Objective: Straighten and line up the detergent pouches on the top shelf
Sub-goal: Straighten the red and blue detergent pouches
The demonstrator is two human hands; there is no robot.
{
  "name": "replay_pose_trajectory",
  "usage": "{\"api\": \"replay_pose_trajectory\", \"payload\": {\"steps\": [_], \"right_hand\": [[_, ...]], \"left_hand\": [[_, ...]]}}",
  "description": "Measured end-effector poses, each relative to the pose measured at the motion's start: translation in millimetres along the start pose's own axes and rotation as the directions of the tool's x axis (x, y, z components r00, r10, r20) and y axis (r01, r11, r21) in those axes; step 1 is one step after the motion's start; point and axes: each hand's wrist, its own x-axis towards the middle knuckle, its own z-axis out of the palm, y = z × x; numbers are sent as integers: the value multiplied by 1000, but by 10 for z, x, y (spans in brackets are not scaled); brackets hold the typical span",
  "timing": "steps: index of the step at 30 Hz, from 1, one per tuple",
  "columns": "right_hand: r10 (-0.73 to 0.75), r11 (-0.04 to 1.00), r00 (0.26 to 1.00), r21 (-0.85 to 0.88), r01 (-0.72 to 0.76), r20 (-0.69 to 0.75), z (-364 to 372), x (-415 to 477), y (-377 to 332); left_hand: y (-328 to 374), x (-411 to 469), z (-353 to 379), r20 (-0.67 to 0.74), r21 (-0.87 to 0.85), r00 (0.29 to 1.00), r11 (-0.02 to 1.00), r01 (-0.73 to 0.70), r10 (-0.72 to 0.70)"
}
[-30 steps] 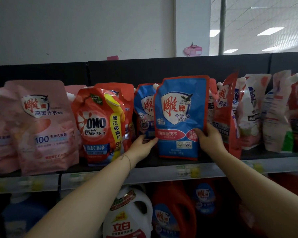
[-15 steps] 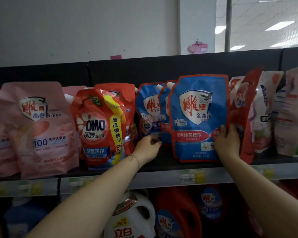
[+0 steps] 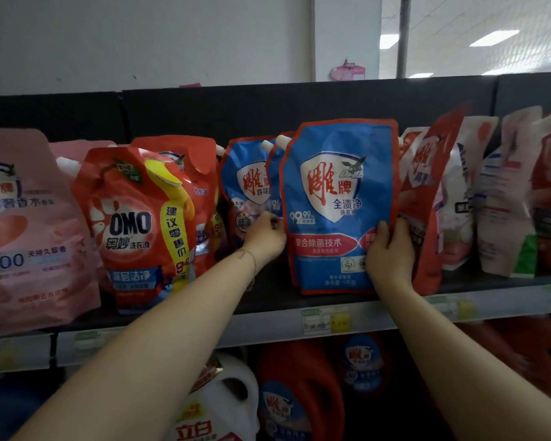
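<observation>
Straightening underway: right hand (image 3: 390,249) grips the front blue pouch (image 3: 339,205) upright; left hand (image 3: 264,235) pinches the blue pouches (image 3: 245,186) behind. Next, I'd judge, square them flush.

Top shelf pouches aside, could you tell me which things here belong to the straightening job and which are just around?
Job:
blue pouch
right hand
left hand
OMO pouch
pink pouch
top shelf

Just around:
white jug
red jug
</observation>
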Motion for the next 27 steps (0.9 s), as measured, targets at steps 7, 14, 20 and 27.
{"api": "replay_pose_trajectory", "payload": {"steps": [7,14,20,27], "right_hand": [[-38,999,999,7,38,-5,6,-9,17],[-42,999,999,3,42,-9,36,1,47],[-53,999,999,11,53,-4,41,9,66],[-54,998,998,15,54,-19,74,30,95]], "left_hand": [[-25,207,101,-1,-255,998,965,54,-57],[-461,854,393,12,-515,977,836,187,-212],[-378,846,421,-10,-572,938,772,278,-346],[-381,823,472,90,-643,956,717,269,-278]]}}
